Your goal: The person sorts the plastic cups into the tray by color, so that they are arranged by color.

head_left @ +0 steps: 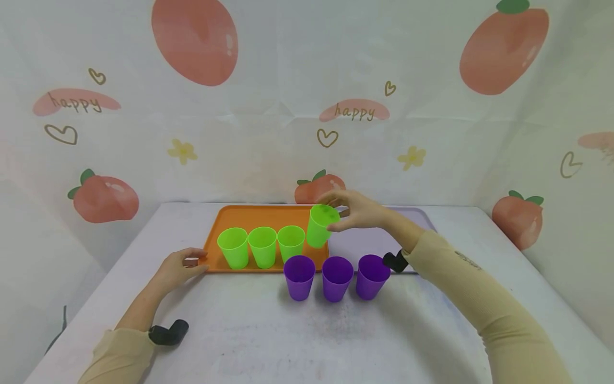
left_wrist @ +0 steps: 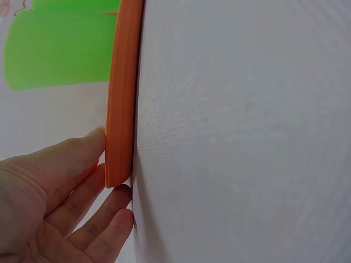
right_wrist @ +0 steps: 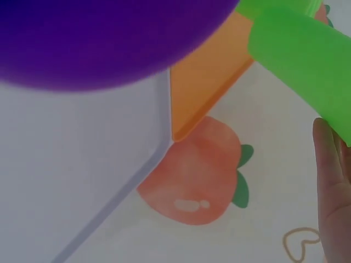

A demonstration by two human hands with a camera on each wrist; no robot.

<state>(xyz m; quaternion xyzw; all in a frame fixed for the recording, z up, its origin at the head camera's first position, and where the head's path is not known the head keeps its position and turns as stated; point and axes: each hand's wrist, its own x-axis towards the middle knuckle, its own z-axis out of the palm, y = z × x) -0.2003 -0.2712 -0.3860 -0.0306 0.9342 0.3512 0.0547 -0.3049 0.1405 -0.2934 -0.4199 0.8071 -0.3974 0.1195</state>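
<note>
My right hand (head_left: 355, 210) holds a bright green cup (head_left: 316, 234) by its upper part, over the right end of the orange tray (head_left: 259, 213). Whether that cup's base touches the tray I cannot tell. Three more green cups stand upright in a row in the tray: a left one (head_left: 234, 250), a middle one (head_left: 263, 250) and a right one (head_left: 291, 242). At the tray's near left corner, my left hand (head_left: 178, 269) touches the edge with thumb and fingertips, as the left wrist view also shows on the orange rim (left_wrist: 122, 98).
Three purple cups, left (head_left: 299, 285), middle (head_left: 336, 285) and right (head_left: 370, 282), stand upright in front of the trays. A pale lilac tray (head_left: 374, 240) lies right of the orange one. Behind the white table (head_left: 268, 336) hangs a fruit-printed cloth (head_left: 268, 122).
</note>
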